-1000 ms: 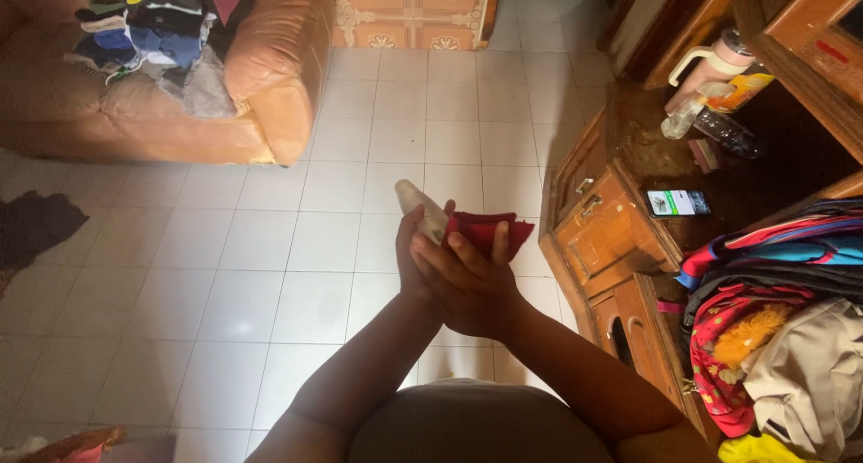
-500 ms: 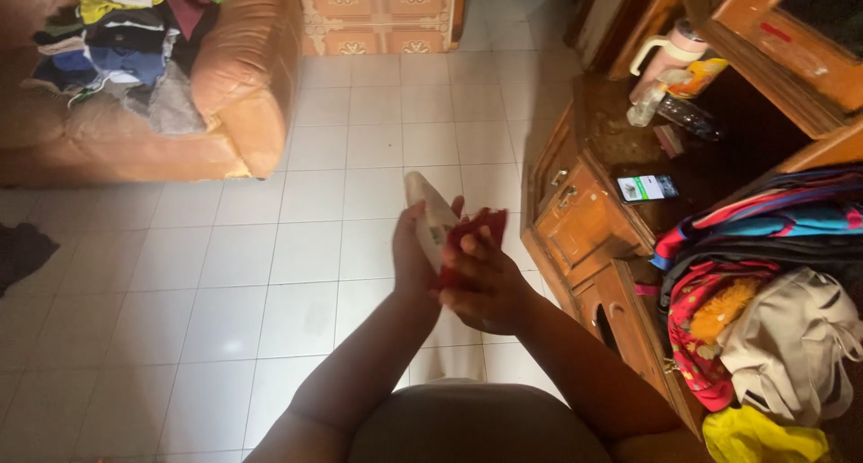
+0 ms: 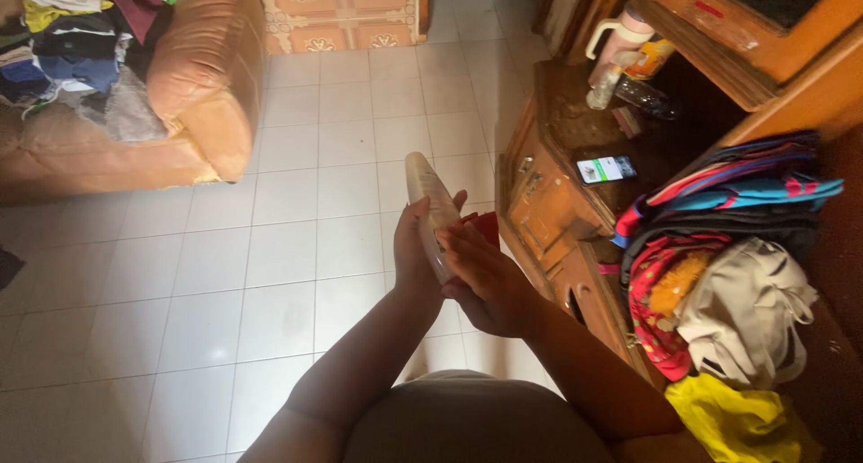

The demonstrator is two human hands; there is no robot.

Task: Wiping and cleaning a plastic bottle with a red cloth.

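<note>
- Leftmost, an orange-brown sofa (image 3: 193,85) is seen at the top-left corner, w/ a heap of clothes (image 3: 63,31) piled on its seat; a small green item is tucked at the heap's top edge.
- White floor tiles (image 3: 225,274) are spread across the middle; a patterned orange door panel (image 3: 346,9) is seen at top centre.
- Centre: a long, pale remote-like object (image 3: 430,207) is held upright-ish, tilted slightly, over the floor and just beside the cabinet front.
- Left hand (image 3: 415,252) is wrapped round the object's lower part from the left, fingers curled closed on it.
- Right hand (image 3: 485,279) is laid against the object from the right, fingers bent and pressed on its lower face; a red item (image 3: 485,227) is caught behind those fingers, but whether it's actually gripped can't be told.
- Right of the hands, a wooden cabinet (image 3: 548,220) w/ drawers is seen; a phone (image 3: 605,169) w/ lit screen is lying on its top.
- Further back on that top: a pink jug (image 3: 620,42), a clear bottle (image 3: 604,87) and other small bits, too dim to tell.
- Far right, striped bags (image 3: 746,189), a white bag (image 3: 751,315) and a yellow cloth (image 3: 737,418) are stacked against the cabinet.
</note>
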